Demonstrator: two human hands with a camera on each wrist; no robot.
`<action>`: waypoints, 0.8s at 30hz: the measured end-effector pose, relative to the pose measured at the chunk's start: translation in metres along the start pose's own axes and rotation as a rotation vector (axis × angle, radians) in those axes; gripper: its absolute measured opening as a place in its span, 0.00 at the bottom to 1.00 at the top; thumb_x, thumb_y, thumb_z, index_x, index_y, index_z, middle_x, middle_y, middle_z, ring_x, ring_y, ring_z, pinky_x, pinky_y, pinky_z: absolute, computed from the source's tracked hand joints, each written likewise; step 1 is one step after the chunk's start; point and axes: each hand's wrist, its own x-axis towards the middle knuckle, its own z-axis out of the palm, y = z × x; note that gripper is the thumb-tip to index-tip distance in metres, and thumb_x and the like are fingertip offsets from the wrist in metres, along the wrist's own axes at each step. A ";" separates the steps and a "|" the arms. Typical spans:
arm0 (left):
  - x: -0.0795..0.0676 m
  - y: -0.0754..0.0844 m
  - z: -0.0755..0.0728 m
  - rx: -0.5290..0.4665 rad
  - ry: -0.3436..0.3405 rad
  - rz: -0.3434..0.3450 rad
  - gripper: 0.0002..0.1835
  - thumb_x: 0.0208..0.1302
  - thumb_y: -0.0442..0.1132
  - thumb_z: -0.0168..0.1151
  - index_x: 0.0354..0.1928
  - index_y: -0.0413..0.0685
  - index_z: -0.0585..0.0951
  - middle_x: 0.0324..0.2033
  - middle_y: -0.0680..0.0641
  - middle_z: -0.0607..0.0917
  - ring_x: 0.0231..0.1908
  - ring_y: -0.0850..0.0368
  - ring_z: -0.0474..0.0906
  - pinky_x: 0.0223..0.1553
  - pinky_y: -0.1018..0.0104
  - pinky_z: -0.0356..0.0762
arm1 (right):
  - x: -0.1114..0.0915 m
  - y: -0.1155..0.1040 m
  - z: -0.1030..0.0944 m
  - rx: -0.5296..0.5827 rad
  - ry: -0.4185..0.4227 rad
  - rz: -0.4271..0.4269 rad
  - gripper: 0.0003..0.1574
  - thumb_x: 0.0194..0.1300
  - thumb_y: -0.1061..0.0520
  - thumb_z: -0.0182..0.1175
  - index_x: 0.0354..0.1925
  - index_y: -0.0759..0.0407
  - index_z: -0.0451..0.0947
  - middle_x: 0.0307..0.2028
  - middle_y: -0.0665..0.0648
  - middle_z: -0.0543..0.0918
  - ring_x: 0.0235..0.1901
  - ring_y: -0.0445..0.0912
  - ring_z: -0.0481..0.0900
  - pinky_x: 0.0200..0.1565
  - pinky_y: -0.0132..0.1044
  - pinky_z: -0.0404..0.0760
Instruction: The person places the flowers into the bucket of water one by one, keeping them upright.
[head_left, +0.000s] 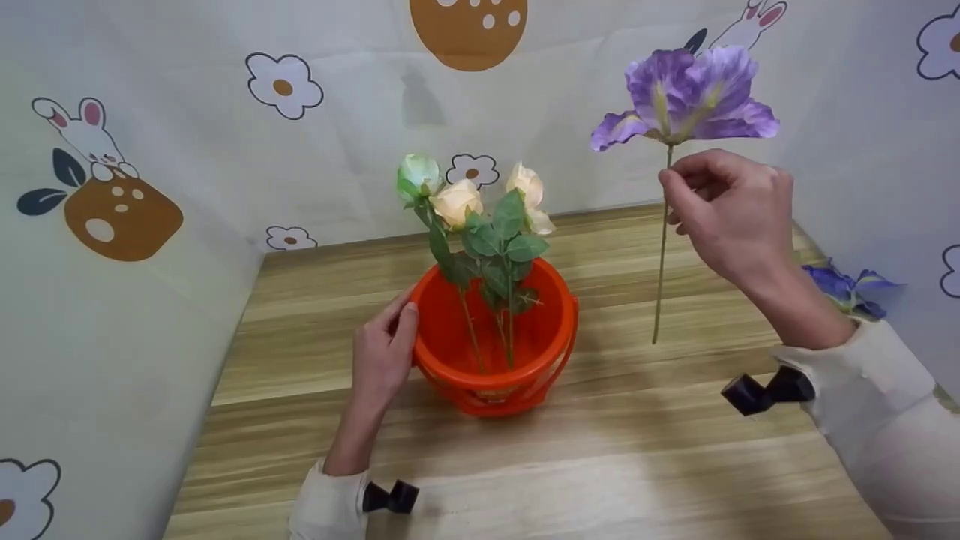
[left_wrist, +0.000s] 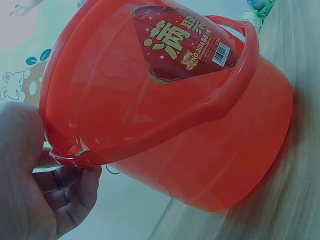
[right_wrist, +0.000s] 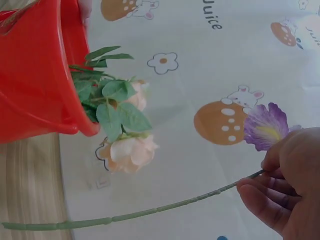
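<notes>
My right hand pinches the stem of a purple artificial iris just under its bloom. The iris is held upright to the right of the bucket, its long stem pointing down. With my left hand I grip the rim of a red plastic bucket at its left side, thumb near the top edge. Inside the bucket stand a pale green rose and cream roses with green leaves, their blooms above the rim. The left wrist view shows a dark red label on the bucket's side.
A blue-violet flower lies at the right, partly behind my right forearm. The bucket stands on a wood-grain table. Patterned cloth walls with rabbits and flowers enclose the back and sides. The bucket's handle hangs down.
</notes>
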 end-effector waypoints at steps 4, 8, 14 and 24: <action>0.000 0.000 -0.001 -0.004 -0.002 -0.009 0.21 0.82 0.46 0.55 0.69 0.49 0.82 0.49 0.39 0.90 0.30 0.56 0.82 0.28 0.72 0.83 | 0.006 -0.013 0.005 0.079 0.048 -0.076 0.10 0.71 0.61 0.65 0.39 0.68 0.90 0.27 0.56 0.90 0.18 0.24 0.77 0.26 0.17 0.77; 0.000 0.000 0.000 -0.008 -0.002 -0.012 0.21 0.81 0.46 0.55 0.69 0.51 0.82 0.44 0.38 0.90 0.27 0.56 0.82 0.26 0.70 0.83 | 0.011 -0.025 0.007 0.144 0.075 -0.118 0.10 0.71 0.63 0.65 0.38 0.69 0.90 0.27 0.52 0.90 0.19 0.26 0.80 0.25 0.19 0.79; -0.001 0.000 -0.001 -0.013 0.000 0.002 0.21 0.81 0.45 0.55 0.69 0.51 0.82 0.41 0.41 0.90 0.27 0.56 0.81 0.28 0.69 0.83 | 0.018 -0.038 0.011 0.250 0.084 -0.179 0.10 0.70 0.63 0.66 0.38 0.71 0.89 0.27 0.46 0.90 0.20 0.29 0.82 0.24 0.23 0.81; -0.001 -0.001 0.000 -0.022 -0.022 -0.015 0.21 0.82 0.47 0.54 0.70 0.55 0.81 0.40 0.42 0.89 0.27 0.55 0.80 0.28 0.69 0.83 | 0.019 -0.056 0.024 0.414 0.141 -0.126 0.07 0.67 0.64 0.68 0.36 0.70 0.89 0.26 0.44 0.89 0.19 0.37 0.83 0.24 0.26 0.81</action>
